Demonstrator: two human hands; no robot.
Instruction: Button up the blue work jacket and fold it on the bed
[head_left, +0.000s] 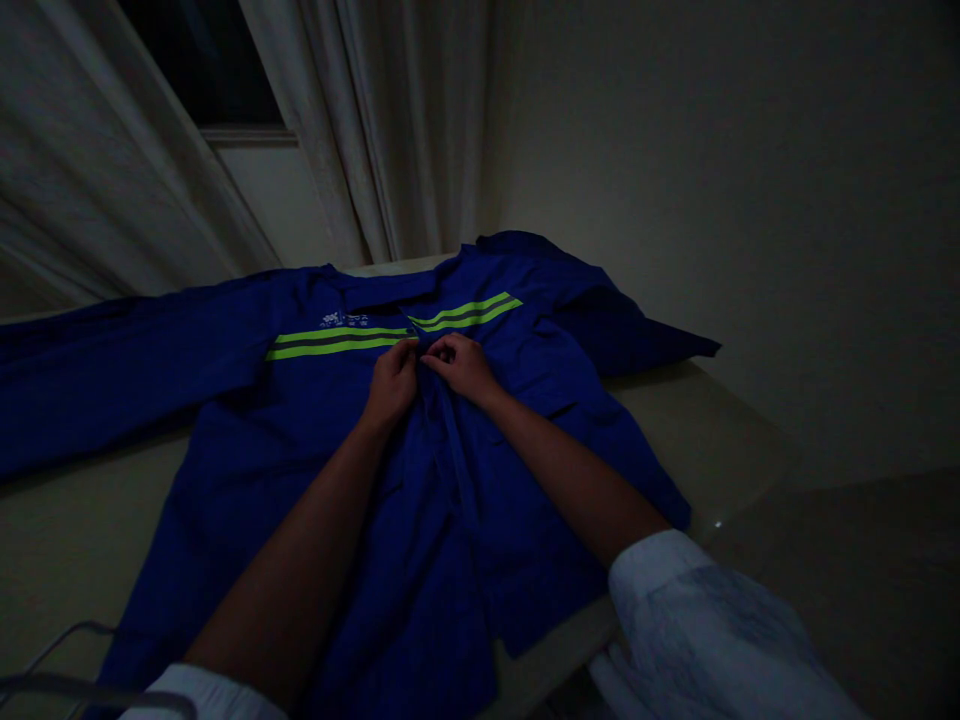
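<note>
Blue jacket [255, 470] lies lengthwise near to far, collar [391, 291] pointing away

Very dim overall, darkening toward the right edge, brightest at the lime-green jacket stripes [337, 348], with a pinpoint glint [718, 524] by the tabletop [690, 420].

Both sleeves [712, 620] are whitish, the right one mottled blue-grey.

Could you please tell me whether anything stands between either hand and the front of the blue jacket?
Nothing visible does: the left hand and right hand are both at the front of the blue jacket, near its green stripes, with no other object between.
</note>
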